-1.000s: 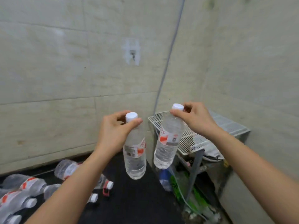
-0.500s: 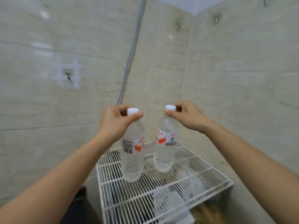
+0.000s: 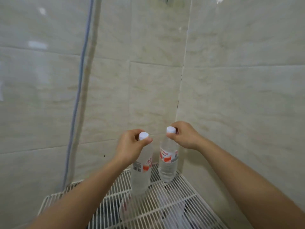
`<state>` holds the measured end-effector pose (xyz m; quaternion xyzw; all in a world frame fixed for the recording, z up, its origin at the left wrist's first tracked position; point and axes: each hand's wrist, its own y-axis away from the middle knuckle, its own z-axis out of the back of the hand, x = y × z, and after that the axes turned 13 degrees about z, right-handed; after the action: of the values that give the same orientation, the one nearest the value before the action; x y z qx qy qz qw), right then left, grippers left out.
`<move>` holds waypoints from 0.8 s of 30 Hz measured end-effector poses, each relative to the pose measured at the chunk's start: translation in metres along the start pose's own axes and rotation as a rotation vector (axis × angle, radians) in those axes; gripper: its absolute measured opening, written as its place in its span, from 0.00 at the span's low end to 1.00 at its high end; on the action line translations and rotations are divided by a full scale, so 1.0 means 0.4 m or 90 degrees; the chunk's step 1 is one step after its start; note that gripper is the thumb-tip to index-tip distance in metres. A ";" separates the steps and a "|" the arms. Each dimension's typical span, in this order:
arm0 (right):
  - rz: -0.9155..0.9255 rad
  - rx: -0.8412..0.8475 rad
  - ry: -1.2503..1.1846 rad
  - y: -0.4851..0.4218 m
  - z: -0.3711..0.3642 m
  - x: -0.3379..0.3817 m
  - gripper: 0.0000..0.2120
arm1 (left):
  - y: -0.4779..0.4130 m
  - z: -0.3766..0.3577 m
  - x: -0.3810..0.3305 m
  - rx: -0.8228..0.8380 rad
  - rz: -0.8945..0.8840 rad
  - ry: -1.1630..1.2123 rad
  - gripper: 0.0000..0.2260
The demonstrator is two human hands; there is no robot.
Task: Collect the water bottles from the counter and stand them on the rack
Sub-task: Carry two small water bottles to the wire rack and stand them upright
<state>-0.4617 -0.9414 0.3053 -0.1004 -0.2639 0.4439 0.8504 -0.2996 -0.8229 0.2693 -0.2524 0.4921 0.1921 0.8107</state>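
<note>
The left hand point(image 3: 130, 146) pinches the left bottle point(image 3: 141, 179) by its cap. The right hand point(image 3: 184, 136) pinches the right bottle point(image 3: 167, 167) the same way. Each hangs below its grip, at the wire rack point(image 3: 181, 200). A bottom landing on a gap could tip over.

I see white caps and red, white and grey labels on the clear plastic left bottle point(image 3: 140, 180) and the clear plastic right bottle point(image 3: 167, 171). The white wire rack point(image 3: 165, 205) shows parallel bars; the beige wall tiles point(image 3: 148, 88) are faintly veined.
</note>
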 end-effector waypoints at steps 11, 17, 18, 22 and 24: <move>0.021 0.057 -0.069 -0.098 -0.016 -0.134 0.06 | -0.178 -0.081 0.007 0.099 -0.061 -0.130 0.09; 0.014 0.078 -0.025 -0.106 -0.017 -0.127 0.15 | -0.219 -0.073 -0.028 0.183 -0.108 -0.323 0.17; 0.017 0.076 -0.010 -0.106 -0.017 -0.131 0.15 | -0.219 -0.079 -0.032 0.181 -0.118 -0.337 0.18; 0.039 0.058 0.006 -0.106 -0.028 -0.143 0.02 | -0.223 -0.100 -0.026 0.112 -0.141 -0.402 0.16; 0.042 0.054 0.022 -0.107 -0.032 -0.142 0.04 | -0.228 -0.112 -0.020 0.074 -0.148 -0.403 0.12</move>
<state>-0.4513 -1.0115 0.2916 -0.0803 -0.2268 0.4808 0.8432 -0.2836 -0.9229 0.2789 -0.1878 0.1939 0.1386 0.9528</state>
